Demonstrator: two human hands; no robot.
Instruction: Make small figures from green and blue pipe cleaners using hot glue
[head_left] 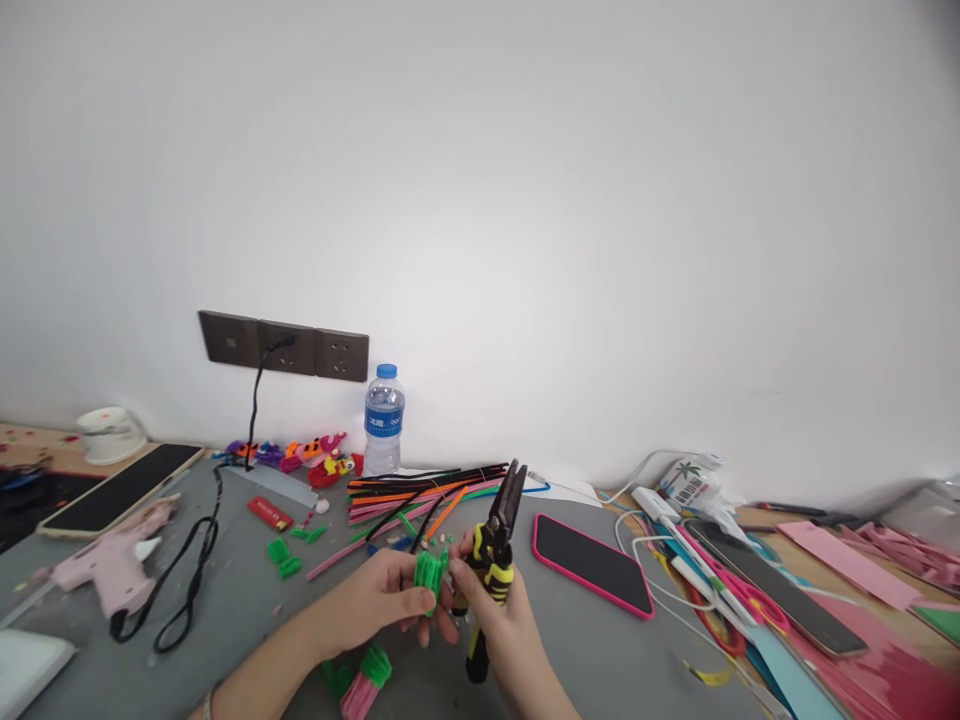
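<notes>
Green pipe-cleaner bundle [430, 574] sits pinched in the left hand [382, 598], whose grip is closed on it, thumb and fingers wrapped around the fuzzy coil, above the near edge of the grey worktop [247, 610]. Right hand [501, 620] touches the bundle with its fingertips and has its grip closed around the yellow-and-black pliers [493, 560], their dark jaws pointing up and away toward the wall. Behind the hands, toward the far edge, lies a spread of coloured pipe cleaners [420, 490], with a water bottle [384, 420] standing just beyond. A pink-cased phone [592, 562] lies right of the hands; a pink glue gun [112, 565] rests near the left edge.
</notes>
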